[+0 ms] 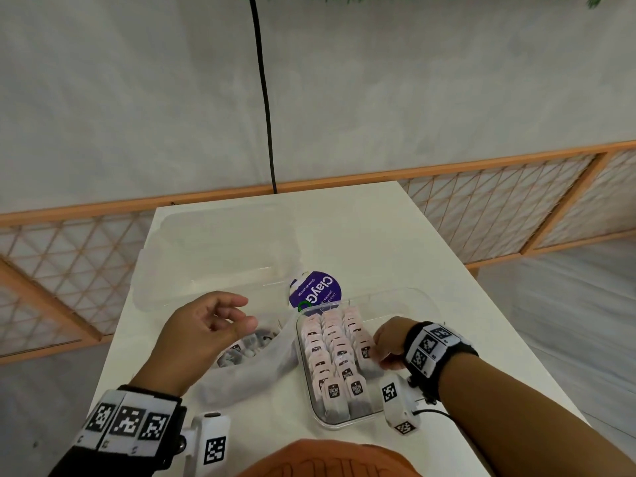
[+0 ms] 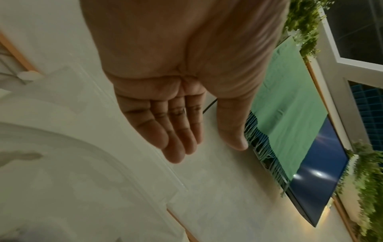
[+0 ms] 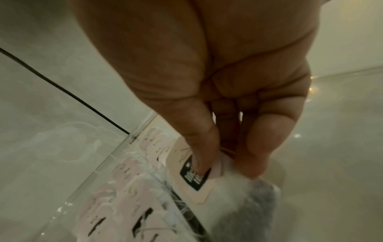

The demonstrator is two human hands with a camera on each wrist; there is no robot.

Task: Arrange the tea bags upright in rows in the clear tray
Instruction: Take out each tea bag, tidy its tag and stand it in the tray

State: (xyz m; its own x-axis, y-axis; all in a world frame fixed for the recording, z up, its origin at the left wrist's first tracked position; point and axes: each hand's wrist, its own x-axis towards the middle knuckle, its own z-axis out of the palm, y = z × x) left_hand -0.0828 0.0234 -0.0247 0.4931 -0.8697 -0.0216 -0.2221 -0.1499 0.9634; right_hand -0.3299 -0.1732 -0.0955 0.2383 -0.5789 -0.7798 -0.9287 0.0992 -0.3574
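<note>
Wrist bands: black bands with white coded squares sit on both forearms at the near edge of the head view, the left at 7 o'clock, the right at 4 o'clock.
Clear tray (image 1: 409, 297): stands on the white table (image 1: 464, 287) at about 5 o'clock from the picture's middle, long side running near to far.
Tea bags in tray (image 1: 335, 356): upright in three rows from the near end back toward 12 o'clock, pale pink tags on top, dark labels facing the person on the nearest ones.
Right hand (image 1: 390, 342): reaches into the tray from 3 o'clock, at the right-hand row; thumb and fingers are pinched on one tea bag.
Held tea bag (image 3: 232, 193): in the right wrist view the thumb presses its pink tag with the dark label, and the gauzy pouch hangs below, just beside the standing rows.
Left hand (image 1: 206, 333): raised at 9 o'clock of the tray, palm turned up, fingers loosely bent and thumb apart; it holds nothing, as the left wrist view also shows.
White bag (image 1: 247, 366): lies under the left hand, touching the tray's left wall, with loose tea bags (image 1: 241, 347) showing in its mouth.
Purple round label (image 1: 315, 289): flat on the table just beyond the tray's far left corner, at 11 o'clock of it.
Clear lid (image 1: 220, 249): farther back at 10 o'clock, near the table's far left.
Black cable (image 1: 263, 98): runs down the pale wall to the table's far edge at 12 o'clock.
</note>
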